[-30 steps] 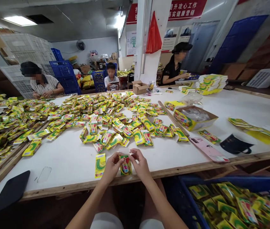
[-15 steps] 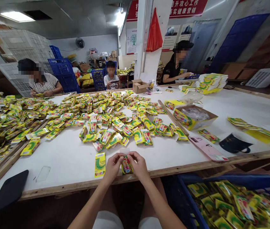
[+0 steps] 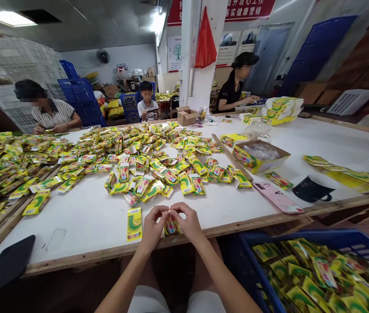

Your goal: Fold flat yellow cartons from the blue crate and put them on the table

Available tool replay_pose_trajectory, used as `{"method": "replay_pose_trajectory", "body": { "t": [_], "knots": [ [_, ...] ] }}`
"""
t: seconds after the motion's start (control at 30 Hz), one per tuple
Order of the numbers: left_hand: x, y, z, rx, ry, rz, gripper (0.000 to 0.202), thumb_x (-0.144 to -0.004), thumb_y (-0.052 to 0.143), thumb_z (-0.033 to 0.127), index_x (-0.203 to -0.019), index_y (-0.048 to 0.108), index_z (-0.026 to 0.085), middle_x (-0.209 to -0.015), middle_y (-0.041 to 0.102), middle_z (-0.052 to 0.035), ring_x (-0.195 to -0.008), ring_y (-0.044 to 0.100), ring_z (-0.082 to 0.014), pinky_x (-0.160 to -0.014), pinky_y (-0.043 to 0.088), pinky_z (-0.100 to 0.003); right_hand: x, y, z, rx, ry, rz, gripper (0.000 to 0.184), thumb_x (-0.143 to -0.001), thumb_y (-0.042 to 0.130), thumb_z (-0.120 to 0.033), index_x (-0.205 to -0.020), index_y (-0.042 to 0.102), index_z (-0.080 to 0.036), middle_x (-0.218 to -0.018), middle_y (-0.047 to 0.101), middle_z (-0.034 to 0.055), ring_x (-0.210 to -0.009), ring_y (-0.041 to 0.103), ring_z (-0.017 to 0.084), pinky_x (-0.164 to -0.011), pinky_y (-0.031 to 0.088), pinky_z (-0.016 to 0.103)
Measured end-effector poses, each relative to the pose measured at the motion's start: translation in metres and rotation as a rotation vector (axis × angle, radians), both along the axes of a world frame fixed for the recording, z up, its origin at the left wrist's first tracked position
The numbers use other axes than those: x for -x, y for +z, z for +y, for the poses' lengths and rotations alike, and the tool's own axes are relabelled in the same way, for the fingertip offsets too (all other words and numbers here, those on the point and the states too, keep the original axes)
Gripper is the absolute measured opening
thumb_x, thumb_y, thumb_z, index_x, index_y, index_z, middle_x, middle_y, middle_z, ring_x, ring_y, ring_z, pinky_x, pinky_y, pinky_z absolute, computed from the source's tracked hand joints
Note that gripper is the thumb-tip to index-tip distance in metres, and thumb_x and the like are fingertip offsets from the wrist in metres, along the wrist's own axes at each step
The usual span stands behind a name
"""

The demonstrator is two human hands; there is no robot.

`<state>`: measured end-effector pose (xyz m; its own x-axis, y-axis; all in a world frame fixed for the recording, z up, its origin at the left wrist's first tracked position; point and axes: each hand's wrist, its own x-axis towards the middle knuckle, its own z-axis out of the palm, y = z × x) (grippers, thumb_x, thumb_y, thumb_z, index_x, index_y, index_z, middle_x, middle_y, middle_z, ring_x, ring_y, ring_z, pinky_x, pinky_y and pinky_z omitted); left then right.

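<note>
At the table's front edge my left hand (image 3: 154,226) and my right hand (image 3: 187,221) pinch the top end of a small yellow-and-red printed carton (image 3: 171,227). The fingertips of both hands meet there and hide the carton's upper part. Just left of my left hand a similar yellow carton (image 3: 134,224) with a green swirl lies flat. Beyond my hands spreads a loose heap of such cartons (image 3: 154,189), several with white end flaps sticking out.
A blue crate (image 3: 247,252) full of cartons stands low at right. On the table's right lie a pink phone (image 3: 278,198), a dark mug (image 3: 313,190) and an open box (image 3: 262,156) holding clear plastic. A black phone-like slab (image 3: 6,269) sits at left. Three people are across the table.
My fingertips have come closer together over the carton's top, and the white flap seen above it is now hidden or folded down. The whole view has shifted slightly.
</note>
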<state>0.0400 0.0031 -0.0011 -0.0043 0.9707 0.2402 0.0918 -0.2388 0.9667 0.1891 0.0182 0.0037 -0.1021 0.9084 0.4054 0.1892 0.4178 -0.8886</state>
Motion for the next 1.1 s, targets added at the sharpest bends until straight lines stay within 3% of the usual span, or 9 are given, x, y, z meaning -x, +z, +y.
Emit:
{"method": "replay_pose_trajectory", "body": {
  "t": [0.13,0.23,0.47,0.63,0.7,0.8,0.93,1.1],
  "knots": [
    [-0.004,0.001,0.005,0.061,0.060,-0.046,0.021,-0.080,0.063,0.034,-0.091,0.065,0.016,-0.079,0.068,-0.0035,-0.073,0.062,-0.0166,-0.068,0.049,-0.026,0.002,0.002,0.007,0.112,-0.030,0.005,0.013,-0.081,0.059,-0.030,-0.083,0.063,-0.018,-0.076,0.066,0.0026,-0.068,0.061,0.016,-0.066,0.050,0.028],
    [-0.004,-0.002,0.007,0.062,0.066,-0.062,0.020,-0.080,0.063,0.035,-0.085,0.066,0.016,-0.078,0.068,-0.0035,-0.075,0.063,-0.0174,-0.069,0.049,-0.027,0.001,0.002,0.009,0.146,-0.012,0.000,0.016,-0.081,0.059,-0.033,-0.077,0.062,-0.018,-0.072,0.065,0.0019,-0.066,0.060,0.016,-0.064,0.050,0.027],
    [0.003,-0.009,-0.004,0.059,0.005,-0.025,0.021,-0.081,0.063,0.033,-0.093,0.068,0.016,-0.093,0.069,-0.0077,-0.090,0.063,-0.0212,-0.083,0.048,-0.031,-0.005,-0.010,-0.003,0.175,0.092,0.073,0.012,-0.080,0.059,-0.030,-0.085,0.061,-0.019,-0.080,0.066,0.0018,-0.075,0.062,0.017,-0.072,0.051,0.029],
    [0.001,-0.007,-0.004,0.056,0.000,-0.048,0.025,-0.081,0.063,0.031,-0.102,0.057,0.019,-0.088,0.066,-0.0042,-0.081,0.064,-0.0180,-0.073,0.049,-0.028,0.001,-0.008,-0.006,0.119,0.049,0.054,0.015,-0.081,0.057,-0.027,-0.094,0.059,-0.020,-0.090,0.066,0.0029,-0.080,0.063,0.017,-0.074,0.051,0.029],
    [-0.001,-0.007,-0.004,0.056,0.004,-0.100,0.032,-0.081,0.063,0.031,-0.107,0.049,0.021,-0.084,0.065,-0.0019,-0.078,0.064,-0.0169,-0.070,0.048,-0.027,0.005,-0.003,-0.004,0.064,0.025,0.002,0.017,-0.082,0.056,-0.025,-0.097,0.060,-0.021,-0.097,0.065,0.0044,-0.087,0.062,0.018,-0.078,0.050,0.030],
    [-0.003,-0.007,-0.006,0.064,-0.006,-0.147,0.035,-0.081,0.063,0.032,-0.108,0.042,0.023,-0.084,0.065,-0.0011,-0.077,0.065,-0.0164,-0.068,0.048,-0.026,0.011,0.006,0.001,0.018,0.025,-0.138,0.009,-0.082,0.055,-0.022,-0.088,0.062,-0.021,-0.090,0.065,0.0033,-0.085,0.061,0.018,-0.077,0.048,0.029],
    [-0.004,-0.010,-0.007,0.067,-0.009,-0.165,0.036,-0.081,0.064,0.033,-0.107,0.041,0.023,-0.086,0.065,-0.0019,-0.076,0.065,-0.0157,-0.069,0.048,-0.026,0.016,0.016,0.009,0.019,0.031,-0.328,0.007,-0.081,0.055,-0.018,-0.077,0.061,-0.020,-0.080,0.064,0.0017,-0.076,0.060,0.017,-0.069,0.046,0.027],
    [0.000,-0.010,-0.006,0.061,0.012,-0.143,0.026,-0.083,0.060,0.036,-0.101,0.048,0.022,-0.079,0.063,-0.0004,-0.074,0.062,-0.0151,-0.068,0.046,-0.025,0.015,0.018,0.010,-0.124,0.035,-0.512,0.007,-0.084,0.053,-0.017,-0.081,0.058,-0.020,-0.081,0.063,0.0032,-0.077,0.058,0.019,-0.072,0.044,0.030]
  ]
}}
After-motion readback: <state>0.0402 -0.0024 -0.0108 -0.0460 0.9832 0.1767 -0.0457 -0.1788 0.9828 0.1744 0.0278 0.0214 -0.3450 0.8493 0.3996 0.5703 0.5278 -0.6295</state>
